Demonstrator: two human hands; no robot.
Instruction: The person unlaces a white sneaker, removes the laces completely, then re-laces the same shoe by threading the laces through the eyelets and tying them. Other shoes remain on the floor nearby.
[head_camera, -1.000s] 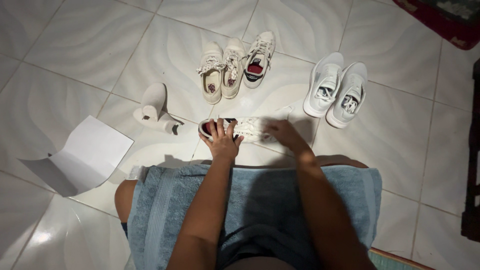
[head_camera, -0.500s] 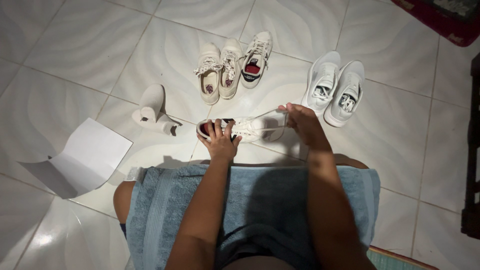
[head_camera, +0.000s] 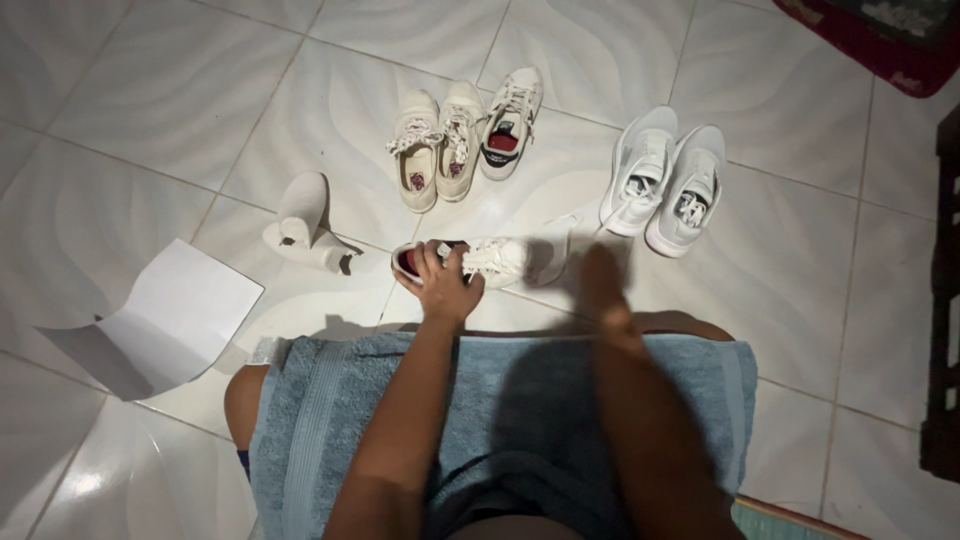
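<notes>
Left hand (head_camera: 445, 285) grips a white sneaker (head_camera: 470, 262) at its collar; right hand (head_camera: 603, 285) is blurred, its grasp unclear. Light and soft, the shoe probably holds best by its firm heel.

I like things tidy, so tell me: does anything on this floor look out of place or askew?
Yes. One pale shoe lies tipped over beside the folded white paper, away from the upright pairs. A cream pair has a third shoe beside it; its likely mate lies sideways under the left hand.
</notes>
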